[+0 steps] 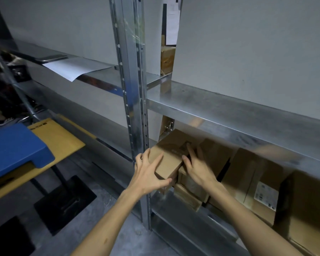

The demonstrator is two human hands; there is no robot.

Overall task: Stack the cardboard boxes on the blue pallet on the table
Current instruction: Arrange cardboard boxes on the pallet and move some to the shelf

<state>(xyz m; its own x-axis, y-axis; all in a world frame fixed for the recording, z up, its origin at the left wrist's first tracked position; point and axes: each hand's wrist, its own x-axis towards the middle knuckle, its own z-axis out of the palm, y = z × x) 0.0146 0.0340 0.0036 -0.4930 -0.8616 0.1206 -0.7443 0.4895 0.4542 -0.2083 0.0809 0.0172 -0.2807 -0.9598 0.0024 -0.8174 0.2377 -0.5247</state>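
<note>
Outstretched left hand (148, 174) and right hand (199, 169) clasp opposite sides of cardboard box (171, 154).

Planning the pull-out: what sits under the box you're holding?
Below the box, gripped by the left hand and right hand, smaller cardboard boxes are stacked on the lower shelf. Their rear parts are hidden by the box and the right hand.

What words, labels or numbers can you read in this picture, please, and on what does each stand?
No text here can be read.
White label on a shelved box: print too small and blurred.
Dark print on top of the leftmost cardboard box: blurred.
Dark marks on the yellow table top: blurred.
Papers on the wall behind the rack: too far off.
</note>
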